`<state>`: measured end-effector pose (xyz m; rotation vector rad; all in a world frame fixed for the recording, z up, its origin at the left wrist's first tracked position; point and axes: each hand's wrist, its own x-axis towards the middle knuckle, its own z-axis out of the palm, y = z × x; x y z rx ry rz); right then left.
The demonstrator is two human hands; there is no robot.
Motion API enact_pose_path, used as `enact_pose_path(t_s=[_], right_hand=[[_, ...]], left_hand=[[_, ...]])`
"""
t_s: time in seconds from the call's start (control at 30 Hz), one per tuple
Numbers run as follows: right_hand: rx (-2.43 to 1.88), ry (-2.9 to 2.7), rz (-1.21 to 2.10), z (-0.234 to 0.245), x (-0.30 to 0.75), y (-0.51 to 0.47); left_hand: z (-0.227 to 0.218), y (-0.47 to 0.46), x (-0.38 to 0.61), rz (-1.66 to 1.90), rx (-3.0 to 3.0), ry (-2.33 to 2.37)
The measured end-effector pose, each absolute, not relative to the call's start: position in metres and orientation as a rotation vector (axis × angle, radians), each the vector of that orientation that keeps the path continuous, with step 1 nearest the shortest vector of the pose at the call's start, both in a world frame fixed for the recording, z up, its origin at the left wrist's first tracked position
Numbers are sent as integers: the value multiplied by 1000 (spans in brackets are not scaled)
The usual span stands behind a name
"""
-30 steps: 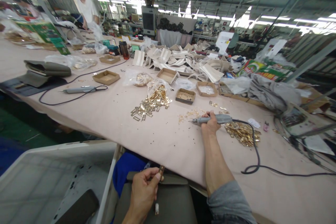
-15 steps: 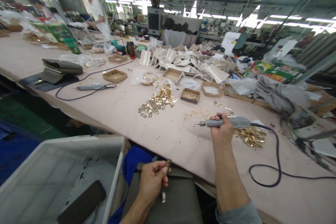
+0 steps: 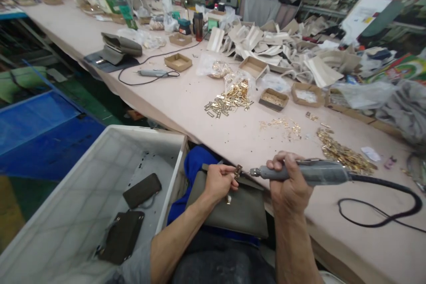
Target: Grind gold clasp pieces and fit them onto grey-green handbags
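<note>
- Left hand (image 3: 219,182): thumb and fingers pinched together on a small metal piece (image 3: 237,171), held near the top edge of a grey-green bag (image 3: 239,213)
- Right hand (image 3: 291,182): fingers wrapped around a grey screwdriver (image 3: 322,172), its tip just beside the metal piece (whether they touch, I cannot tell)
- The bag lies by the edge of the table (image 3: 186,106), next to a blue cloth (image 3: 196,159)
- Beyond the screwdriver, a heap of gold parts (image 3: 342,153) lies on the table
</note>
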<state>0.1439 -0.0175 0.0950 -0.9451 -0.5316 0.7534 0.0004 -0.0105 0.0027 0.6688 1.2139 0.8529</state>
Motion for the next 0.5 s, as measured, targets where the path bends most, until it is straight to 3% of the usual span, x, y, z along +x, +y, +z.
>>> enact_pose_path(t_s=[0.5], right_hand=[[-912, -755, 749, 80, 115, -21]], left_hand=[[8, -11, 1, 821, 666, 1307]])
